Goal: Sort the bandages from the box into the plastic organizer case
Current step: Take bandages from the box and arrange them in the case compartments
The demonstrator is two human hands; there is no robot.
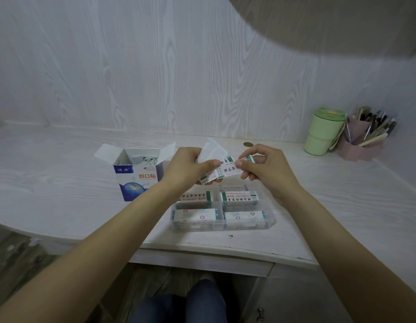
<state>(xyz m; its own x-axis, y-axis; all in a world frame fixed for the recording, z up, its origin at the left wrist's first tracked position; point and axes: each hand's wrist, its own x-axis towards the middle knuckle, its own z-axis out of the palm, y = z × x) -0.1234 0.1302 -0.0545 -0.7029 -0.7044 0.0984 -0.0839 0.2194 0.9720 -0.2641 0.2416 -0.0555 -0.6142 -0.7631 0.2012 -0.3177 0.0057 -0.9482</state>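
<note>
An open blue-and-white bandage box (138, 177) stands on the desk with several wrapped bandages showing inside. To its right lies a clear plastic organizer case (222, 209) whose compartments hold stacked bandages. Above the case my left hand (187, 169) grips a small bundle of wrapped bandages (219, 171) together with a white plastic wrapper (212, 149). My right hand (264, 167) pinches the right end of a bandage from that bundle between thumb and fingers.
A green lidded cup (323, 131) and a pink holder full of pens (365, 136) stand at the back right. A coin (248, 144) lies behind my hands. The desk's front edge runs just below the case.
</note>
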